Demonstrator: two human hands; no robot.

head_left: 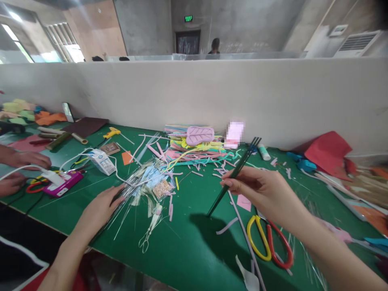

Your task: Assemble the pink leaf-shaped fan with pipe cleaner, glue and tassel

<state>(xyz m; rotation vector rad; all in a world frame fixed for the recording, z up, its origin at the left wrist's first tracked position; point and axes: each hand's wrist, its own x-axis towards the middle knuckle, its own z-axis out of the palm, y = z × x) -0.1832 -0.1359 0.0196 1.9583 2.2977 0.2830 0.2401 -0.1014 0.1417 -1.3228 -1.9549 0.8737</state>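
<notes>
My right hand (pixel 251 188) pinches a slim bundle of dark green sticks (pixel 218 202), held at a slant. Their lower end is close to the green table top, and their upper ends fan out slightly above my fingers. My left hand (pixel 104 204) is closed around a bundle of thin silvery wires (pixel 129 186) lying at the left of the work area. Beside those wires lie pale blue and greenish strips (pixel 150 176) and a small bag of beads (pixel 161 188). Scissors (pixel 269 242) with one yellow and one red handle rest below my right forearm.
Colourful fuzzy stems (pixel 200 154) are piled at the back under a lilac leaf-shaped mould (pixel 200 136). On the left are a purple power strip (pixel 64 184), a carton (pixel 102 161), a yellow glue gun (pixel 112 133) and another person's hands (pixel 30 159). A partition (pixel 136 97) runs behind.
</notes>
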